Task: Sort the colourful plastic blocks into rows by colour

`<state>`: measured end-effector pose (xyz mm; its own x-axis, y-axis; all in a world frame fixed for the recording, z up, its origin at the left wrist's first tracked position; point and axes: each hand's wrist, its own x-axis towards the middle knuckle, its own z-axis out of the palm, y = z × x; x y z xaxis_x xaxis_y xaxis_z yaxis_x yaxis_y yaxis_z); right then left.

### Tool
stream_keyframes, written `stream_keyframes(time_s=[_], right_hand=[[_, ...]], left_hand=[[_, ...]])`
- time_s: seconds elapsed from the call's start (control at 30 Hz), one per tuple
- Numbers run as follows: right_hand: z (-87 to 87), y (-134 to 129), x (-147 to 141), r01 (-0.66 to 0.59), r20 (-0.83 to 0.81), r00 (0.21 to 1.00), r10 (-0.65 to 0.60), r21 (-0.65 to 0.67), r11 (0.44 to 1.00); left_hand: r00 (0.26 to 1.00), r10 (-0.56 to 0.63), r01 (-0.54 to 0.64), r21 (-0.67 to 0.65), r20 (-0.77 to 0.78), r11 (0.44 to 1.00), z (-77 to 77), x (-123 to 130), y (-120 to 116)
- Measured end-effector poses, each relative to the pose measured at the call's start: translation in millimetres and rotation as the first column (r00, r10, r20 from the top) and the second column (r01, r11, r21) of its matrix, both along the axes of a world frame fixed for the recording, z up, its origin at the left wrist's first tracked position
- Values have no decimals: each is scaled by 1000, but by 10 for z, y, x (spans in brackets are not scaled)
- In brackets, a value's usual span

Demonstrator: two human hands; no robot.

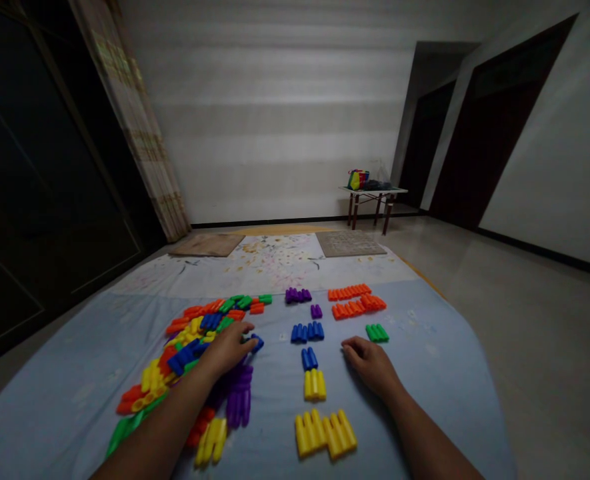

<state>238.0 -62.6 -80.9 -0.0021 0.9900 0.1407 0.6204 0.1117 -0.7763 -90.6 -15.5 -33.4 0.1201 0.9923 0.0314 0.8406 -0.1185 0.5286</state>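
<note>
My left hand (231, 348) reaches over the right edge of a mixed pile of tube-shaped plastic blocks (185, 357). Its thumb and fingers close on a blue tube block (257, 343). Purple blocks (239, 400) lie below that wrist. My right hand (372, 363) rests on the cloth, fingers curled together, with nothing visible in them. Just beyond it are green blocks (377, 333). Between the hands, sorted by colour, lie blue blocks (307, 331), yellow blocks (315, 385), purple blocks (298, 295) and orange blocks (349, 292).
A pale blue cloth (435, 400) with a floral far part covers the table. Two flat mats, one brown (207, 245) and one grey (351, 244), lie at its far edge. Against the back wall stands a small table (375, 192) with a colourful bag (358, 179).
</note>
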Motion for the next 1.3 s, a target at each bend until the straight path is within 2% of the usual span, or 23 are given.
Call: stream_keyframes(time_s=[0.17, 0.3, 0.47, 0.7, 1.0, 1.3], right_hand=[[-4, -4, -2, -7, 3, 1000, 7, 8, 1000], [12, -10, -6, -10, 5, 1000, 10, 14, 1000], [2, 0, -1, -10, -7, 1000, 11, 20, 1000], [21, -6, 2, -6, 14, 1000, 6, 8, 1000], [41, -12, -1, 3, 9, 1000, -3, -3, 1000], [28, -11, 3, 0, 14, 1000, 0, 5, 1000]], left_hand=[[989, 19, -17, 16, -145, 1000, -11, 129, -3], [982, -29, 26, -18, -189, 999, 18, 184, -30], [976, -110, 98, -71, -187, 993, 26, 178, -84], [970, -132, 116, -93, -204, 989, 43, 187, -70], [951, -299, 291, -109, -76, 951, 37, 569, -260], [950, -301, 292, -113, -76, 950, 24, 759, -317]])
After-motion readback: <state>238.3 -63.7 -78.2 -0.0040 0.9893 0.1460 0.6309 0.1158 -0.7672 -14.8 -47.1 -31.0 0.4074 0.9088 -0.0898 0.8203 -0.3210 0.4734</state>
